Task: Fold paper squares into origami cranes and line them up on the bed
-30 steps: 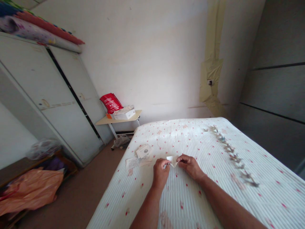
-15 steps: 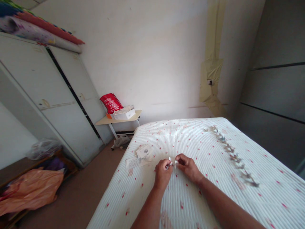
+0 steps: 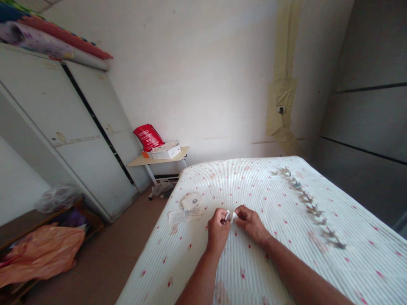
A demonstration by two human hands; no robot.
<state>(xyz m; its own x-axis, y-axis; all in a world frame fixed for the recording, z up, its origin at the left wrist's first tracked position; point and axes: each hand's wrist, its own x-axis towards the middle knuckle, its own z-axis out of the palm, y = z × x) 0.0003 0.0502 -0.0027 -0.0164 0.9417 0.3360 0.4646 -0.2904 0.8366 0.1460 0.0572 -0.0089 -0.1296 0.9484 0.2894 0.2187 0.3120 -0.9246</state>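
Note:
Over the middle of the bed, my left hand (image 3: pixel 218 226) and my right hand (image 3: pixel 251 222) face each other, a short gap between them. Both pinch a small folded piece of white paper (image 3: pixel 233 217), the left by one side and the right by the other. Its exact folds are too small to make out. Left of my hands, several printed paper pieces (image 3: pixel 192 202) lie overlapping on the bedspread. On the right side, a slanting row of small folded paper figures (image 3: pixel 313 207) stretches across the bed.
The bed has a white ribbed bedspread (image 3: pixel 203 275) with red dots. Beyond its left corner stands a small table (image 3: pixel 136 161) with a red bag (image 3: pixel 148 137) and a white box (image 3: pixel 167 152). Grey cabinets (image 3: pixel 82 131) line the left; an orange plastic bag (image 3: pixel 44 254) lies low there.
The white paper between my fingers shows more of its surface and has a slightly different shape. My hands have shifted only slightly; the loose papers and the row of figures stay put.

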